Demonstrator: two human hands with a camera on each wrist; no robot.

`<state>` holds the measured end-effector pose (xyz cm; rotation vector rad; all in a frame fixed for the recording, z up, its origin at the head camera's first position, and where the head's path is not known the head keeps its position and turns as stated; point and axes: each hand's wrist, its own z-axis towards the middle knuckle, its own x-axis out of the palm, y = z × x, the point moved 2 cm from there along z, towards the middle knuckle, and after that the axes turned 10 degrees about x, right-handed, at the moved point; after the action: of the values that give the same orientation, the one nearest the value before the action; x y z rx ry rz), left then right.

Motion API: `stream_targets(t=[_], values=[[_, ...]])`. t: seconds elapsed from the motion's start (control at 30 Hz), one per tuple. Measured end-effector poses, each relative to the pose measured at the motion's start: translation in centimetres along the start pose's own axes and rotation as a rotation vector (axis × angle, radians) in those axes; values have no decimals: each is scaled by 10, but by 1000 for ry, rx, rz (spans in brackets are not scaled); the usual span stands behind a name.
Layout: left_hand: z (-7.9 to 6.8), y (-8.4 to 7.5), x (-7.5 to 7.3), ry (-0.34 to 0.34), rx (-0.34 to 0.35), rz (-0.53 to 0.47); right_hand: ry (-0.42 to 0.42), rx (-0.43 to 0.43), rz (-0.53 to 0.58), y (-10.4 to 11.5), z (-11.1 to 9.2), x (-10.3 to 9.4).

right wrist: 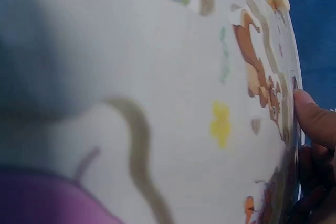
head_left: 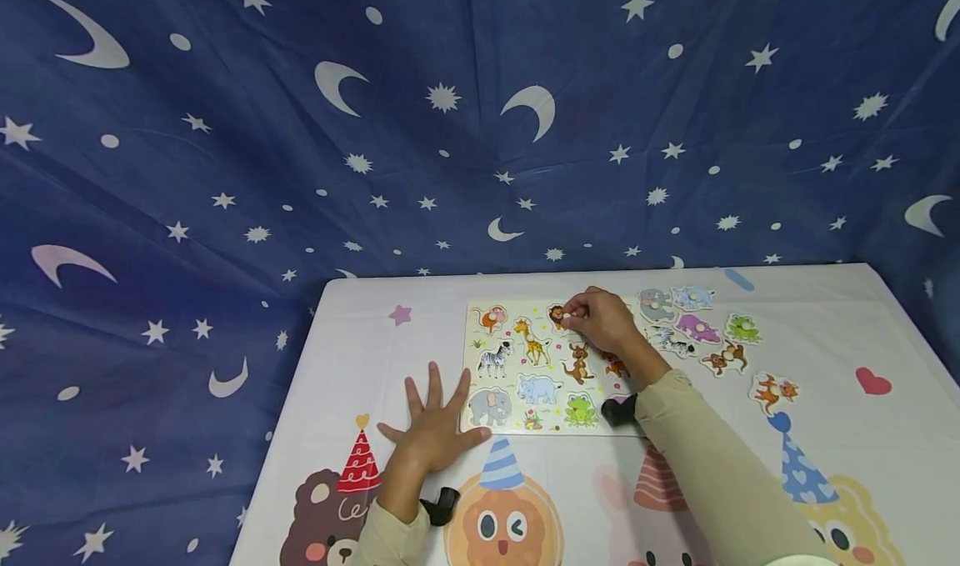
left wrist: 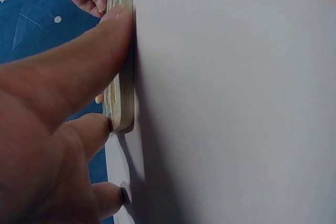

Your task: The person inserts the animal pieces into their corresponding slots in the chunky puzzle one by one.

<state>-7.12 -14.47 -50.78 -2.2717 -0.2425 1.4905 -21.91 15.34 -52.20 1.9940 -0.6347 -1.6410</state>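
A cream animal puzzle board [head_left: 517, 423] lies flat, showing pictures of a zebra [head_left: 493, 361], a giraffe [head_left: 531, 343], a kangaroo and others. My right hand [head_left: 603, 320] reaches over its top edge and pinches the knob of a lion puzzle piece [head_left: 556, 317], which sits at the lion's place on the board. In the right wrist view the thumb [right wrist: 314, 116] is at the board's far side, the lion hidden. My left hand [head_left: 431, 433] spreads its fingers at the board's lower left corner; in the left wrist view the thumb [left wrist: 113, 30] rests against the board's edge.
Right of the board lie several loose knobbed pieces: an elephant [head_left: 656, 305], a hippo [head_left: 693, 298], a purple animal [head_left: 698, 328], a zebra [head_left: 671, 341], a frog [head_left: 743, 328], a monkey [head_left: 725, 358] and a kangaroo [head_left: 772, 393]. A starry blue cloth [head_left: 442, 174] hangs behind the table.
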Motion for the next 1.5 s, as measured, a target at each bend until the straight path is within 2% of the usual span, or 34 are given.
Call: stream_targets(t=[0.23,0.33,0.5,0.8,1.1,1.3,1.5], values=[[-1,-1,0,-4,4,-6,57,0,131,-4,-3,-13],[-1,0,0,-4,4,1,22,-1,164,-4,-7,-23],[-1,1,0,-2,2,6,-54,-10,159,2,-16,-44],[-1,-1,-1,-12,7,6,-160,-50,92,-5,-43,-84],[-3,-2,-1,-9,3,-1,-232,-39,14,-34,-80,-109],[-4,-1,-1,-5,5,-6,-249,46,-27,-65,-105,-128],[-2,-1,-1,-11,8,-9,-234,140,-58,-93,-120,-141]])
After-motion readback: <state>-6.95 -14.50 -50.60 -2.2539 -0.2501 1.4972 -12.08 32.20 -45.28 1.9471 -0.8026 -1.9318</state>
